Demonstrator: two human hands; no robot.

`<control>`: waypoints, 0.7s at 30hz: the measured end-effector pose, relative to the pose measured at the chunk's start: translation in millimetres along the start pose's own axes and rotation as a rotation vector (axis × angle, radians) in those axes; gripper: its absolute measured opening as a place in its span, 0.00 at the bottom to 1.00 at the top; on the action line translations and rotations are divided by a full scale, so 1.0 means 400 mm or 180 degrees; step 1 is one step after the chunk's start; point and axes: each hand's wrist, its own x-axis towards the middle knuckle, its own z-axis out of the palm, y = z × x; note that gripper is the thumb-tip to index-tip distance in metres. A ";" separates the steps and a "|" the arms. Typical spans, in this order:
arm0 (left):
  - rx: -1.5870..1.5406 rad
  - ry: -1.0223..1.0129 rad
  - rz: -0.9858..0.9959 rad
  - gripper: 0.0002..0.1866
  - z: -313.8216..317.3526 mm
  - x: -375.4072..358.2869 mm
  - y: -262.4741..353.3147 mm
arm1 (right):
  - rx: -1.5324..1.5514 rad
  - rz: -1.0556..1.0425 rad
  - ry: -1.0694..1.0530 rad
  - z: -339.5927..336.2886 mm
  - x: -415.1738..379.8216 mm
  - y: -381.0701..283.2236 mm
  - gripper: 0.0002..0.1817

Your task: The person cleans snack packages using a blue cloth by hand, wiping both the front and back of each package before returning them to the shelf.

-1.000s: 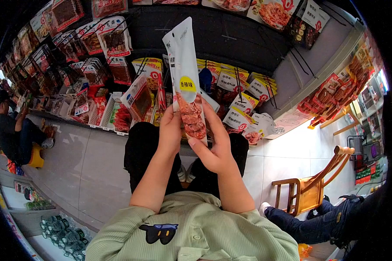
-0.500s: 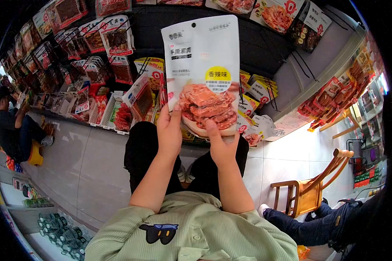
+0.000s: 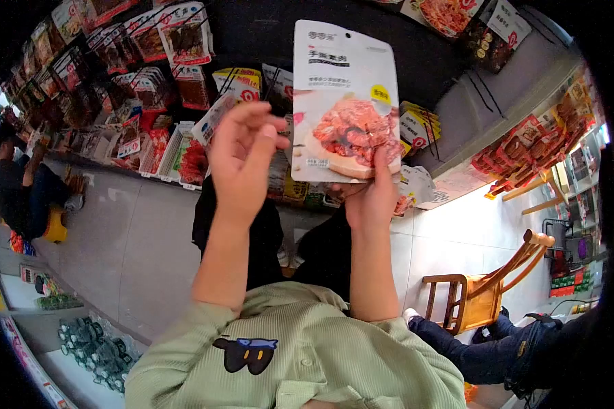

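Observation:
A white snack pouch (image 3: 334, 75) with a meat picture, a small yellow badge and a hang hole stands upright before me. My right hand (image 3: 374, 198) grips its lower right corner, thumb on the front and fingers behind. My left hand (image 3: 242, 163) is raised left of the pouch, apart from it, fingers spread and partly curled, holding nothing I can see. Behind those fingers, a brown snack packet (image 3: 211, 129) leans over the shelf bins, partly hidden. Yellow-topped packets (image 3: 419, 126) hang right of the pouch.
Hanging snack packets (image 3: 184, 37) fill the rack at left, above white bins (image 3: 174, 153). More red packets (image 3: 525, 153) line the right shelf. A wooden chair (image 3: 481, 300) stands at right beside a person's legs (image 3: 477, 351). Another person (image 3: 17, 184) sits at far left.
My left hand has let go of the pouch and moved left, its fingers opening. The pouch has shifted right in my right hand, and the printed face in view looks different, with a smaller yellow badge.

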 end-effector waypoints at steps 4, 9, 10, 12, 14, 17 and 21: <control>0.0194 -0.0409 0.1830 0.28 -0.020 0.112 0.143 | 0.0007 -0.0193 -0.0091 0.005 0.011 -0.002 0.22; 0.0537 -0.1090 0.1922 0.37 -0.100 0.127 0.238 | -0.0054 -0.0118 -0.0164 0.002 0.002 0.013 0.21; 0.0291 -0.1213 0.2024 0.38 -0.089 0.130 0.247 | -0.0050 -0.0115 -0.0160 -0.004 0.006 0.012 0.21; -0.0098 -0.1401 0.2175 0.38 -0.075 0.137 0.253 | -0.0113 -0.0111 -0.0160 -0.014 0.014 0.016 0.21; -0.0303 -0.1475 0.2237 0.38 -0.065 0.134 0.261 | -0.0096 -0.0116 -0.0146 -0.007 0.011 0.014 0.21; -0.0556 -0.1543 0.2300 0.39 -0.050 0.136 0.260 | -0.0044 -0.0080 -0.0132 -0.005 0.011 0.014 0.20; -0.0752 -0.1609 0.2350 0.39 -0.035 0.138 0.261 | -0.0003 -0.0103 -0.0024 0.006 0.007 0.010 0.19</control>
